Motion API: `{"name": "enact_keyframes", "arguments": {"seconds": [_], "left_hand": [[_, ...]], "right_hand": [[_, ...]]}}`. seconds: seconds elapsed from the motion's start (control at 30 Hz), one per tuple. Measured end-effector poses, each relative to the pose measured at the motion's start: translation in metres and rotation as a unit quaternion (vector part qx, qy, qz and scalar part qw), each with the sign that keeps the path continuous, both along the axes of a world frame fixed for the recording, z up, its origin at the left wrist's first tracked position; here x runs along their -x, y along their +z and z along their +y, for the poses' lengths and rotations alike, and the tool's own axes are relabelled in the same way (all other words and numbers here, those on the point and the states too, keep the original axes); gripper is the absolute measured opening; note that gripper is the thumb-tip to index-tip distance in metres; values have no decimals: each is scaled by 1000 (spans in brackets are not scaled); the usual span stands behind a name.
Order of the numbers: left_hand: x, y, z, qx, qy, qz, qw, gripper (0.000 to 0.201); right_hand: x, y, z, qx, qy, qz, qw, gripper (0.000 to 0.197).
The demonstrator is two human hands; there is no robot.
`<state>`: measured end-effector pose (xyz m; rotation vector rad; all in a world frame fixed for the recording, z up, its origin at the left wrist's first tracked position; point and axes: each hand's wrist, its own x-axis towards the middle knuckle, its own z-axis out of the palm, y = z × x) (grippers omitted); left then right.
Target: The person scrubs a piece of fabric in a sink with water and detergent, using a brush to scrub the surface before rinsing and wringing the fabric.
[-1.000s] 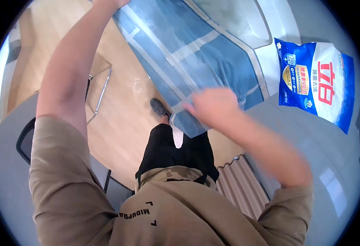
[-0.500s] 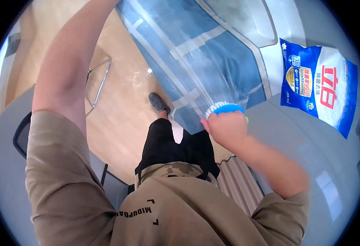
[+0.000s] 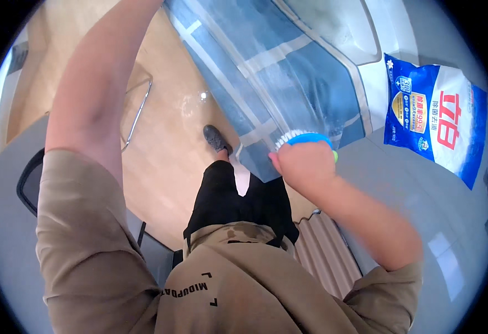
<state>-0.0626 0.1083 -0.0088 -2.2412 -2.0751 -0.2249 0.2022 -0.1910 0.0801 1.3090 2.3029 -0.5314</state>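
Observation:
My right hand [image 3: 308, 170] is closed around a blue scrub brush [image 3: 309, 137] with white bristles. Its bristles press against the near end of a blue cloth [image 3: 294, 69] patterned with pale stripes. The cloth looks wet, with whitish streaks running along it from the brush. It lies across the counter edge, and its near corner hangs in front of my black shorts. My left forearm [image 3: 96, 83] stretches up past the top edge of the view, so my left hand is out of sight.
A blue and white plastic packet [image 3: 434, 122] lies on the grey counter [image 3: 377, 178] at the right. Behind the cloth is a white basin [image 3: 373, 78]. A bent metal rod [image 3: 139, 114] stands over the wooden floor [image 3: 163, 183] at left, and a corrugated beige panel [image 3: 327, 250] sits below the counter.
The brush in my right hand has moved slightly away from me over the cloth. The whole view has shifted a little; the left arm keeps nearly the same pose.

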Motion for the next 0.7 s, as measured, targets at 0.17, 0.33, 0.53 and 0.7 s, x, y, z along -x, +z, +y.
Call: {"name": "enact_keyframes", "arguments": {"seconds": [0.17, 0.33, 0.53, 0.7], "left_hand": [[-6, 3, -2, 17, 10, -8, 1000, 82], [-14, 9, -6, 44, 21, -36, 998, 83], [0, 14, -4, 27, 9, -13, 1000, 84], [-10, 4, -7, -9, 0, -12, 1000, 85]], "right_hand": [[70, -3, 106, -156, 14, 121, 980, 28], [55, -7, 78, 55, 11, -4, 998, 16], [25, 13, 28, 143, 2, -43, 989, 26], [91, -9, 125, -104, -13, 124, 987, 38]]}}
